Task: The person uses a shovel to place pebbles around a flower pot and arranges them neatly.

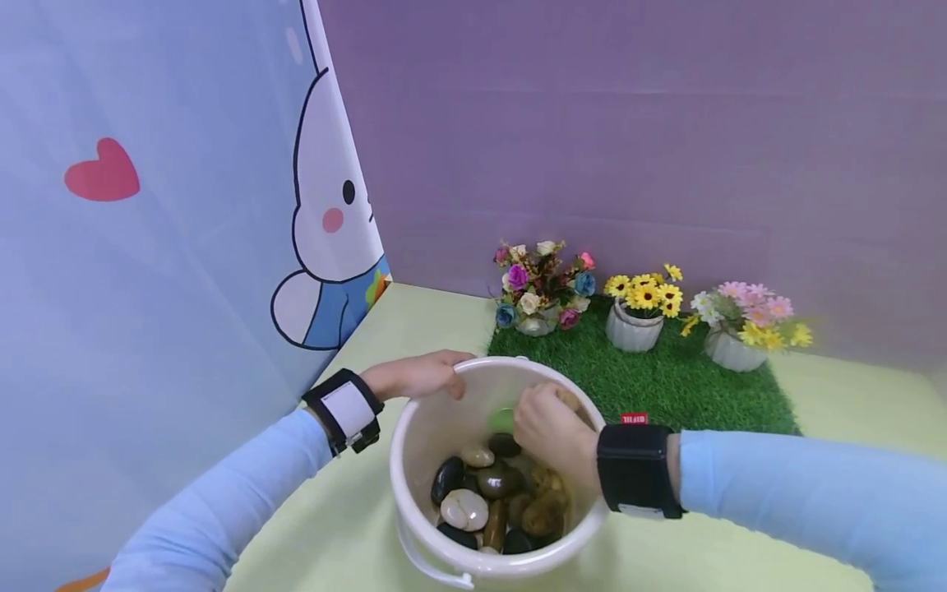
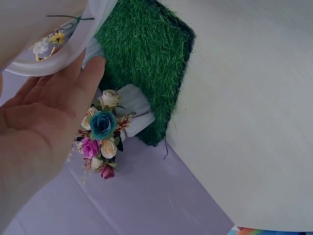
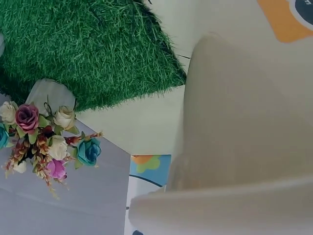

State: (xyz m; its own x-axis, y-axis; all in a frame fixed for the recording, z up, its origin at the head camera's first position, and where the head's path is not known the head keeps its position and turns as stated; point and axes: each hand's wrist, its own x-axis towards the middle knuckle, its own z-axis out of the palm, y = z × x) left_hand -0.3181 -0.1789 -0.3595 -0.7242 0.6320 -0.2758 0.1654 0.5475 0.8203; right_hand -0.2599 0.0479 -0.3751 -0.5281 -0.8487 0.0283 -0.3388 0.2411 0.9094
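One pale yellow surface lay under everything. An artificial-grass mat covered its far right part, and to the near left of this stood a white plastic bucket, its mouth upward. Three white flower pots stood on the mat: mixed roses at left, yellow daisy-like flowers in the middle, a pink, white and yellow bunch at right.

Both hands were apart from each other. The left hand gripped the bucket's far left rim. The right hand was inside the right half, fingers bent inward; I could not tell whether they held something.

Smooth river stones lay in the bottom, below the right hand and to its near left, so this hand was nearer. Among them, a long brown stone had its axis from near to far. A tan stone showed at the right hand's far right side, and a green patch at its left, too unclear to name.

Only the head view showed the stones. The left wrist view added the left palm; the right wrist view gave mainly what seemed the bucket's wall.
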